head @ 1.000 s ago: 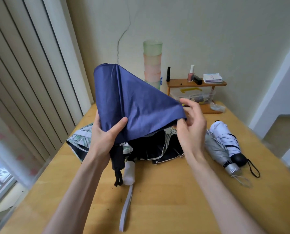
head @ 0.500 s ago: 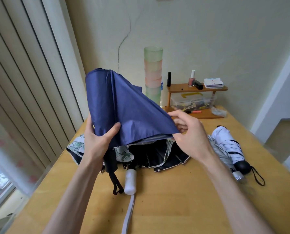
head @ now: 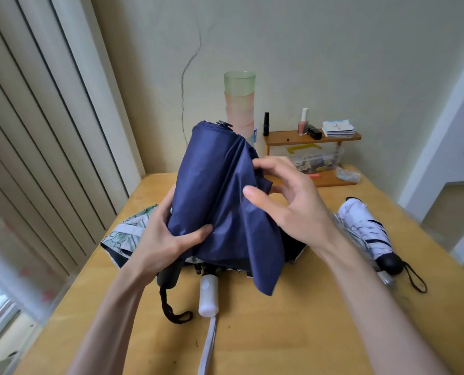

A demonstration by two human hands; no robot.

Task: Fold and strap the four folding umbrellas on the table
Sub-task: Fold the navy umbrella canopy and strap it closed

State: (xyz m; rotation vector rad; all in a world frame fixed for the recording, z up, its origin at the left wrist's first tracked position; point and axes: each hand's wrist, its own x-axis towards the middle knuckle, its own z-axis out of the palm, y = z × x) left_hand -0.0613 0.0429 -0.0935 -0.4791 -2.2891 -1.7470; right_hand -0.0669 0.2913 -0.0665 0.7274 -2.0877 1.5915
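The dark blue cloth folding umbrella [head: 217, 190] is being held upright above the yellow wooden table [head: 293, 334]. The left hand [head: 166, 239] is gripping its lower part. The right hand [head: 293, 207] is half open, touching the cloth folds; I cannot tell if it is pinching.

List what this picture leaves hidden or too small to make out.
Floral umbrella: head view, mostly behind the blue umbrella and left hand.
Right hand: head view, whether its fingers pinch cloth, hidden by the hand itself.
Clear box: head view, contents too small.
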